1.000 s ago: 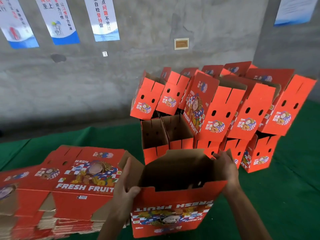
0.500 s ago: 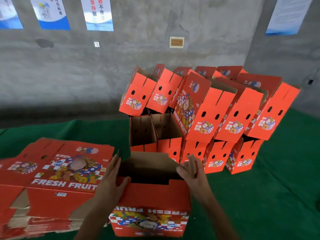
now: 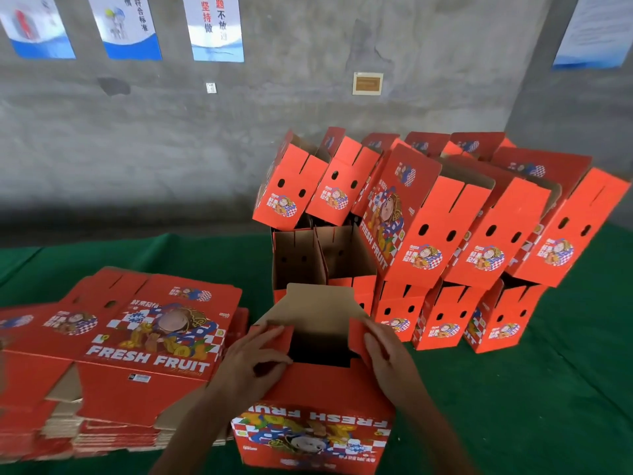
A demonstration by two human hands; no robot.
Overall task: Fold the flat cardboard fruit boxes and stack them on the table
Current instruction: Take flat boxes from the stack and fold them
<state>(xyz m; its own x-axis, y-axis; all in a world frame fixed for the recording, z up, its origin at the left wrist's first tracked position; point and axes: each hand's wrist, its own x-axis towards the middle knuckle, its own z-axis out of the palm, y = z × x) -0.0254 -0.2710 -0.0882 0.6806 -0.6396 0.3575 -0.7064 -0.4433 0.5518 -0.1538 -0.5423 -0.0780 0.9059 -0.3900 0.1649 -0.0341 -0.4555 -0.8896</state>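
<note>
Dim, even daylight, no glare. Soft blur throughout; wide-angle bending at edges, tilting the blue-and-white paper wall posters [image 3: 215, 27]. Deep shadow inside the half-folded red cardboard fruit box [image 3: 318, 399].

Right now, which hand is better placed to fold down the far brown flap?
Right hand: it lies nearer the brown flap. The left hand presses the left side flap.

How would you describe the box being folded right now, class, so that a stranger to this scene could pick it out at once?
Start at the green cloth-covered table and find the low pile of flat red cardboard sheets on the left. Just right of it, nearest the camera, stands one red cardboard fruit box. Unlike the stacked red boxes behind, it has the left hand and right hand pressing its top flaps inward.
</note>
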